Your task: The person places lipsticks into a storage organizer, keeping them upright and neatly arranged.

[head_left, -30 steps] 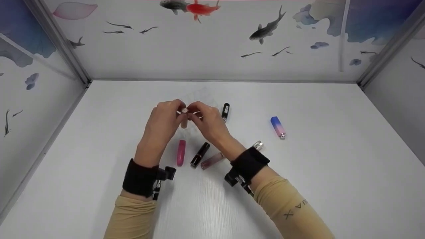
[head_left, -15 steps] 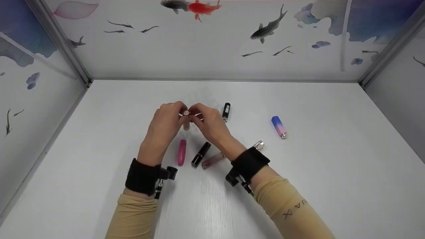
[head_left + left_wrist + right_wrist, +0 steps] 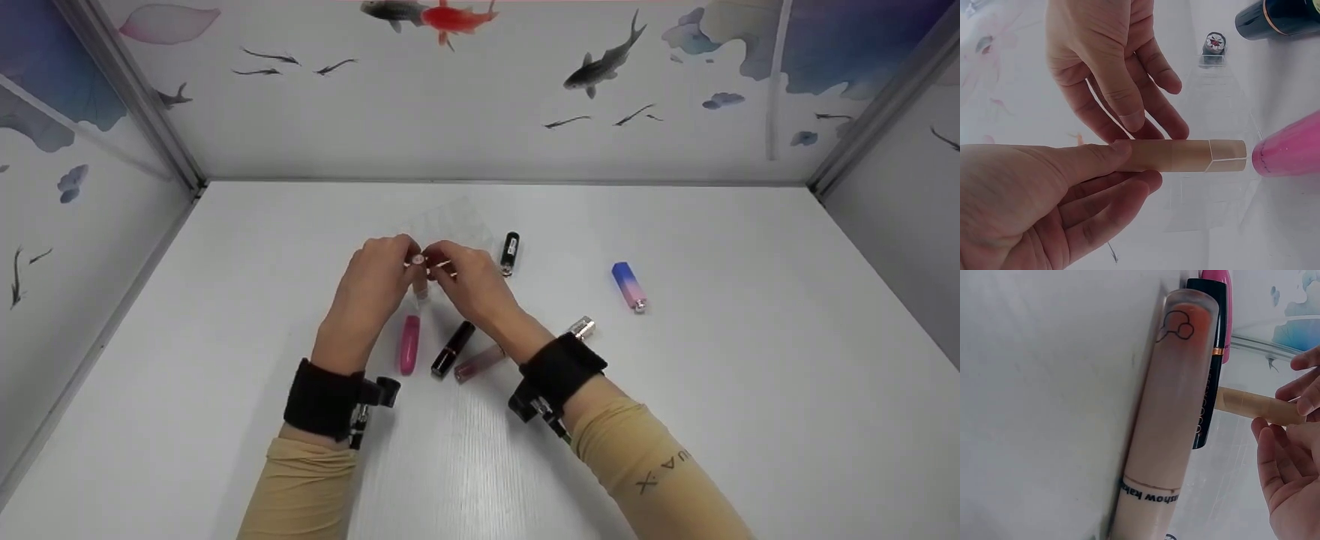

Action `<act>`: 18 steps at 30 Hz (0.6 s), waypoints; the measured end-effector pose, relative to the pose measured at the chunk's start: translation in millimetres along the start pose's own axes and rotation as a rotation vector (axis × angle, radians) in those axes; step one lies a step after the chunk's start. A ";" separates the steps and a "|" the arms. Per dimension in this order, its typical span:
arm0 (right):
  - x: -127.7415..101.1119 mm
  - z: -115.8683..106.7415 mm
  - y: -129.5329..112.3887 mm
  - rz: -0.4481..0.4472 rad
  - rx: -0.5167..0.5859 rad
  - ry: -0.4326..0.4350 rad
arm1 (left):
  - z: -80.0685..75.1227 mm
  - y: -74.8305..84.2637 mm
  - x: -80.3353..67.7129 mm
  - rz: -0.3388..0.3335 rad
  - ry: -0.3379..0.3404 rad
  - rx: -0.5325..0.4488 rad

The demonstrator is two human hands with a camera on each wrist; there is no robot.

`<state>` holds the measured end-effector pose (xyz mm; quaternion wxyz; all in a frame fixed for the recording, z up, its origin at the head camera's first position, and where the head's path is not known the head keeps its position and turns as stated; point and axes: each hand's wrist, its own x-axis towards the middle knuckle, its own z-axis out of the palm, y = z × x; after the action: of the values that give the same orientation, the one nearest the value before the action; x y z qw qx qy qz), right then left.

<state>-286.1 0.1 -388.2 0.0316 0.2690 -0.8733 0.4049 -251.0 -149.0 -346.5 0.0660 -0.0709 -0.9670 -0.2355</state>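
My left hand [image 3: 375, 281] grips a beige lipstick tube [image 3: 420, 289] between thumb and fingers and holds it upright over a clear acrylic organizer [image 3: 457, 221]. In the left wrist view the left hand [image 3: 1044, 197] wraps the tube [image 3: 1185, 156] at its cap end; the base points at a pink lipstick [image 3: 1292, 149]. My right hand [image 3: 472, 289] is at the tube's top, its fingers relaxed [image 3: 1112, 67] and close beside the tube. The right wrist view shows the tube [image 3: 1249, 406] beside the right palm [image 3: 1286, 495].
On the white table lie a pink lipstick [image 3: 409, 345], a black lipstick [image 3: 452, 349] and a pinkish gloss tube [image 3: 480, 362] near my wrists. A small black lipstick [image 3: 510, 253] is beside the organizer. A blue-pink lipstick [image 3: 628, 287] and a silver cap [image 3: 581, 328] lie to the right.
Both hands have sunk a little toward the table with the beige tube. The other lipsticks have not moved.
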 end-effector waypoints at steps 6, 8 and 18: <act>-0.5 0.1 -0.1 -0.009 -0.006 -0.036 | 1.5 -1.0 -0.2 -0.006 -0.003 0.017; -0.5 0.1 0.3 -0.013 -0.014 -0.042 | 2.0 -1.0 -0.6 -0.013 -0.007 0.012; -1.9 1.1 0.5 -0.027 -0.026 -0.065 | 2.9 -0.5 -2.3 -0.018 -0.027 0.020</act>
<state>-284.6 0.4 -389.8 0.0124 0.2934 -0.8754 0.3840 -249.2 -148.4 -349.7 0.0514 -0.0648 -0.9707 -0.2254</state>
